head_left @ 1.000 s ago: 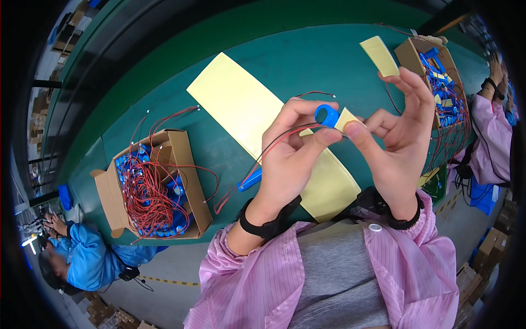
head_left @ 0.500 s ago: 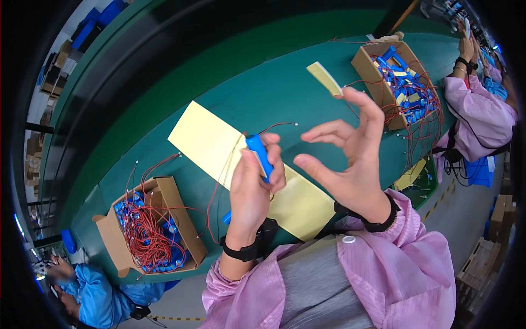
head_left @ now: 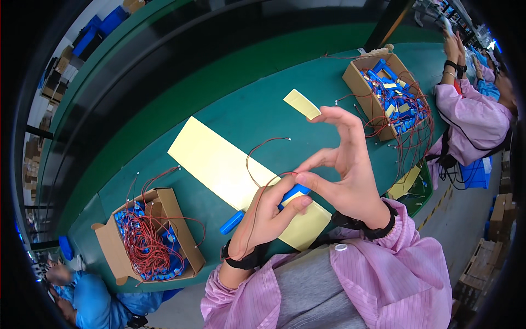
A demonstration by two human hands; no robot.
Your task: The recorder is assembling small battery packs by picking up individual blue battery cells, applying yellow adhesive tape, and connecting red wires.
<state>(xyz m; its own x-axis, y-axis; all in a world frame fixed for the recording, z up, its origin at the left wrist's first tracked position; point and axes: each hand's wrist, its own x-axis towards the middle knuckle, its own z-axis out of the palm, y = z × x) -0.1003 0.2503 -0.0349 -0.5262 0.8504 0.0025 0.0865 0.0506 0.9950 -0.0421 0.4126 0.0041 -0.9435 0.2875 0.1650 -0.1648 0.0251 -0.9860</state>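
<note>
My left hand (head_left: 266, 216) is closed around a blue cylindrical battery (head_left: 296, 191), which lies between its thumb and fingers above the yellow sheet. From the battery's end runs a thin red wire (head_left: 285, 174), pinched there between thumb and a finger of my right hand (head_left: 350, 170). A small pale yellow strip (head_left: 302, 104) clings to the raised index fingertip of that hand. Beneath both hands, the long yellow sheet (head_left: 211, 159) slants across the green table. Another blue battery (head_left: 232, 222) rests beside my left wrist. My left palm is hidden.
An open cardboard box (head_left: 192, 247) of blue batteries and tangled red wires stands at the left. Another box (head_left: 355, 88), at the far right, holds batteries with yellow strips. A green bin (head_left: 422, 200) sits by my right elbow. Co-workers in pink (head_left: 471, 118) and blue (head_left: 101, 299) flank the table.
My left hand has turned and moved right with the battery, bringing it to my right hand. The right thumb and finger have closed at the wire. The strip has moved left and nearer.
</note>
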